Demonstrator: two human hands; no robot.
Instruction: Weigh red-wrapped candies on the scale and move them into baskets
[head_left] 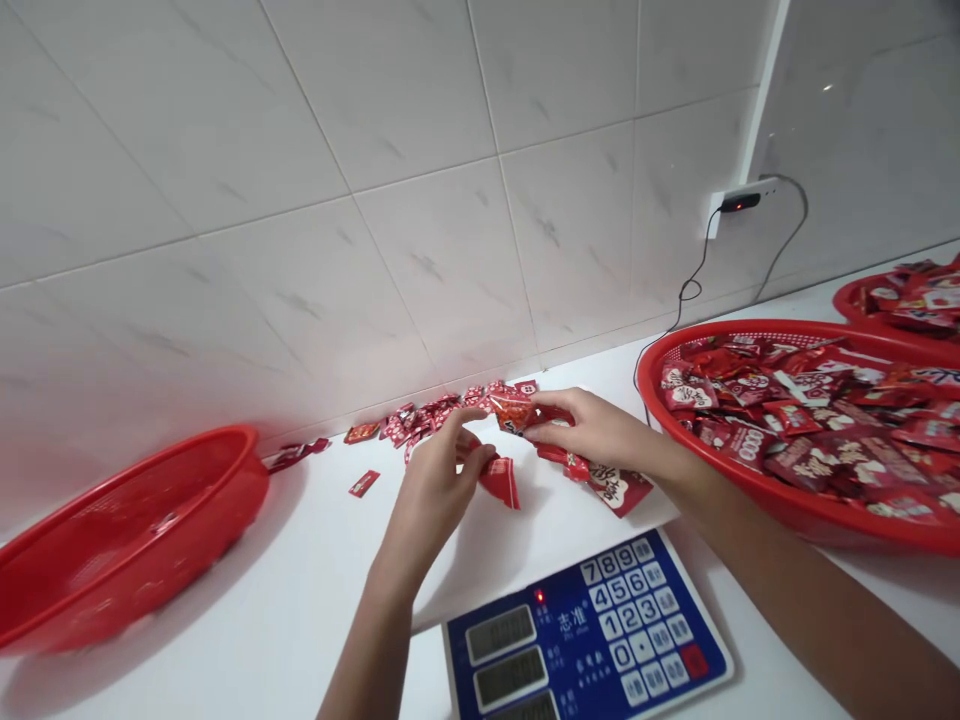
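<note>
My left hand [439, 485] is closed in a pinch on a small red packet [501, 480] above the white counter. My right hand [592, 428] is closed around several red packets [516, 412], with more red packets [619, 485] hanging below its palm. The two hands almost meet in the middle of the view. A row of small red packets [424, 415] lies along the wall behind them. One loose red packet [364, 483] lies to the left of my left hand.
An empty red mesh basket [127, 540] leans at the left. A red basket [795, 500] full of red packets stands at the right, another red basket [851, 298] behind it. A blue scale keypad [592, 640] sits in front. A black cable [694, 285] runs to a wall socket [739, 203].
</note>
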